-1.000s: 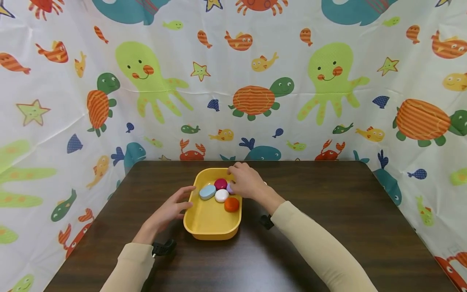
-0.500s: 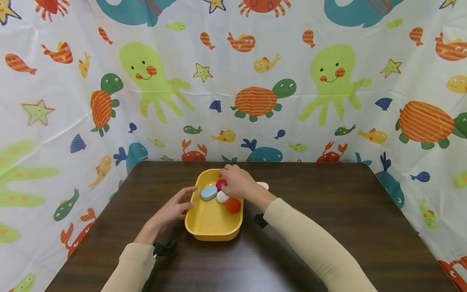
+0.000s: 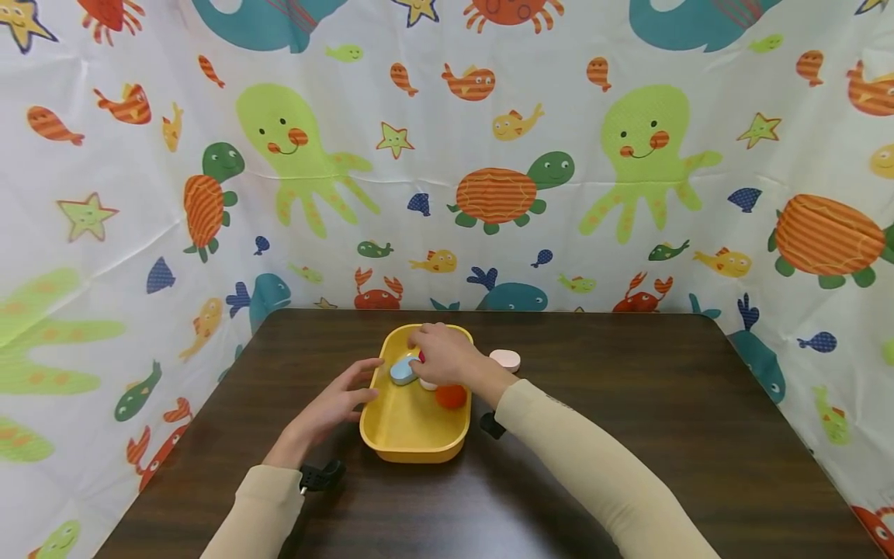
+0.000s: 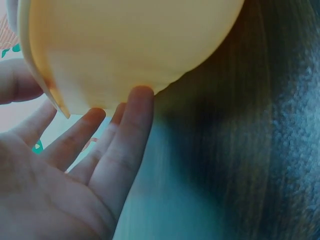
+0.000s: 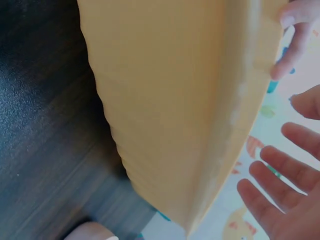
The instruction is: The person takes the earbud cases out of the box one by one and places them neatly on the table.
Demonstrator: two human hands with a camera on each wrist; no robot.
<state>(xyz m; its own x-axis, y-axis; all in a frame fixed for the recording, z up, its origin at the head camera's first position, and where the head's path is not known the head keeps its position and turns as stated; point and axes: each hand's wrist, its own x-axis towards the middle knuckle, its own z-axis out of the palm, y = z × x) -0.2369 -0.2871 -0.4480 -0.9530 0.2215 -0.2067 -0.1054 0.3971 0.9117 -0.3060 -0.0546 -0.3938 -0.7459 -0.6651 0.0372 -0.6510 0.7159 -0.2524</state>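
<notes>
A yellow plastic tub point(image 3: 408, 431) stands on the table with small rounded pieces in its far half. Among them are a light blue oval point(image 3: 403, 373), an orange round one point(image 3: 451, 397) and partly covered crimson point(image 3: 421, 356) and white point(image 3: 427, 385) ones. My right hand point(image 3: 447, 355) hovers over these pieces, its fingers spread and holding nothing in the right wrist view; it hides whatever lies beneath. At the tub's left side, my left hand point(image 3: 331, 400) rests extended fingers point(image 4: 135, 120) against the outer wall, with the thumb near the rim.
A pale pink oval piece point(image 3: 505, 359) lies on the dark wooden table point(image 3: 628, 404), right of the tub. Behind the table hangs a white curtain point(image 3: 419, 155) printed with sea animals.
My right hand has moved left across the tub, covering more of the crimson and white pieces and uncovering the pink oval outside. The left hand stays at the tub's wall.
</notes>
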